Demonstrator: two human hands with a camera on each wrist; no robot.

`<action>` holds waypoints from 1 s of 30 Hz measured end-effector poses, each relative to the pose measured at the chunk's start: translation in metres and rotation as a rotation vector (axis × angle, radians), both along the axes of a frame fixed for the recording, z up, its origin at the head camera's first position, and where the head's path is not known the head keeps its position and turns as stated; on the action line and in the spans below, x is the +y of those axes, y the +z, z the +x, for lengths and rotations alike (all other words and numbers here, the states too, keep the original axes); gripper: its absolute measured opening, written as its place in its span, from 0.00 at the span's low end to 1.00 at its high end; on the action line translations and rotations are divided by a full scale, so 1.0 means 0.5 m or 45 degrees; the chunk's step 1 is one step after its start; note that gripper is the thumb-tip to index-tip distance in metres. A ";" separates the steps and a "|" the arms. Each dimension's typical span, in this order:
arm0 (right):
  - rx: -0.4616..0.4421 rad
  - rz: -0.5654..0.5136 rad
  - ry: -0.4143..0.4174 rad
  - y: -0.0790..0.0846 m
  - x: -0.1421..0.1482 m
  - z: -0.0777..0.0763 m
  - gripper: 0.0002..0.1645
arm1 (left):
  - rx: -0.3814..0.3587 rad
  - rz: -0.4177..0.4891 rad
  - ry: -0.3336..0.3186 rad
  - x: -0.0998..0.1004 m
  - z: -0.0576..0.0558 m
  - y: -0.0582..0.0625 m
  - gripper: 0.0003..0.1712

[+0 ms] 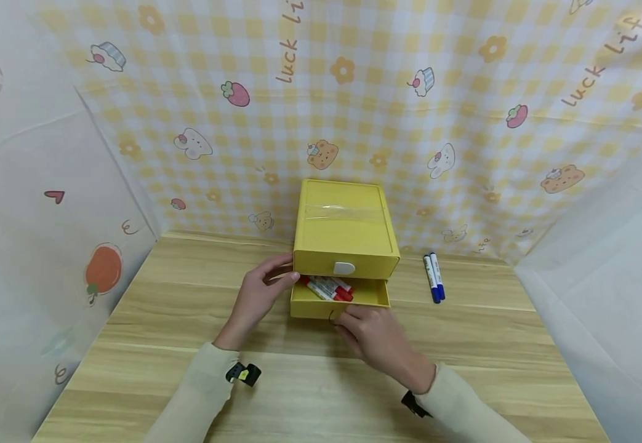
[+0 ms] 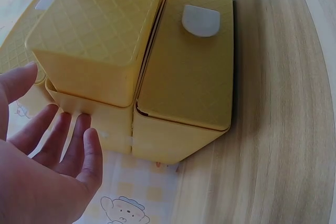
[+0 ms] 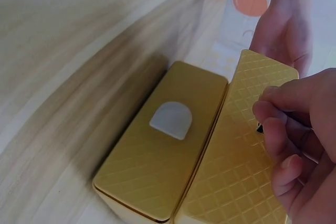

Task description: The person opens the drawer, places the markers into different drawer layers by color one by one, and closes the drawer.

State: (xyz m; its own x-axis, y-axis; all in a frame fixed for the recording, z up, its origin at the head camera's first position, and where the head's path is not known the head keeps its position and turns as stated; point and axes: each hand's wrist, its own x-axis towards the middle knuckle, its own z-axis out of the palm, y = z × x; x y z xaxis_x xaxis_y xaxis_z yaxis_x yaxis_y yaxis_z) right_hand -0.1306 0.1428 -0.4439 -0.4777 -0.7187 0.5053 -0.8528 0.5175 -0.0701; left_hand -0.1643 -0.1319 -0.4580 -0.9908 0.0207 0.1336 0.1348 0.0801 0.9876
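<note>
A yellow drawer box (image 1: 348,221) stands against the cloth backdrop, its middle drawer (image 1: 312,309) pulled out. Several white markers with red caps (image 1: 332,289) lie inside that drawer, towards its left. My right hand (image 1: 373,338) has its fingers curled at the drawer's front, pinching a small black loop (image 3: 260,128) there. On the box's left side rests my left hand (image 1: 256,295), fingers extended and thumb near the front corner. The left wrist view shows those fingertips (image 2: 83,121) right at the side wall of the box.
Two white markers with blue caps (image 1: 434,277) lie side by side on the wooden table (image 1: 188,307), right of the box. White half-round tabs mark the top drawer (image 1: 315,261) and the bottom drawer (image 3: 142,166), both pushed in. A checked cloth (image 1: 243,141) hangs behind.
</note>
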 end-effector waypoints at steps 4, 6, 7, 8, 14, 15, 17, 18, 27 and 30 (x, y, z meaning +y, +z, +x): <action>0.019 -0.017 -0.015 -0.007 -0.003 -0.016 0.06 | -0.007 0.003 -0.001 0.000 0.001 0.002 0.27; 0.019 -0.030 -0.017 -0.013 -0.003 -0.025 0.07 | -0.009 0.007 -0.003 -0.001 0.002 0.001 0.27; 0.017 -0.036 -0.017 -0.016 -0.003 -0.029 0.07 | -0.009 0.008 -0.006 -0.001 0.002 0.001 0.27; 0.017 -0.040 -0.020 -0.019 -0.003 -0.034 0.07 | -0.008 0.009 -0.008 -0.001 0.002 0.000 0.27; 0.021 -0.077 -0.041 -0.028 -0.006 -0.055 0.07 | -0.014 0.008 -0.008 -0.002 0.003 0.001 0.28; 0.025 -0.085 -0.043 -0.029 -0.006 -0.058 0.07 | -0.016 0.008 -0.006 -0.002 0.003 0.001 0.28; 0.032 -0.098 -0.047 -0.031 -0.007 -0.063 0.07 | -0.021 0.007 -0.006 -0.002 0.004 0.001 0.28; 0.038 -0.100 -0.051 -0.033 -0.007 -0.066 0.06 | -0.023 0.003 -0.006 -0.002 0.003 0.000 0.28; 0.084 -0.121 -0.092 -0.045 -0.008 -0.085 0.07 | -0.035 -0.004 -0.009 -0.003 0.002 -0.002 0.30; 0.087 -0.129 -0.096 -0.047 -0.009 -0.089 0.07 | -0.037 -0.007 -0.007 -0.004 0.003 -0.002 0.30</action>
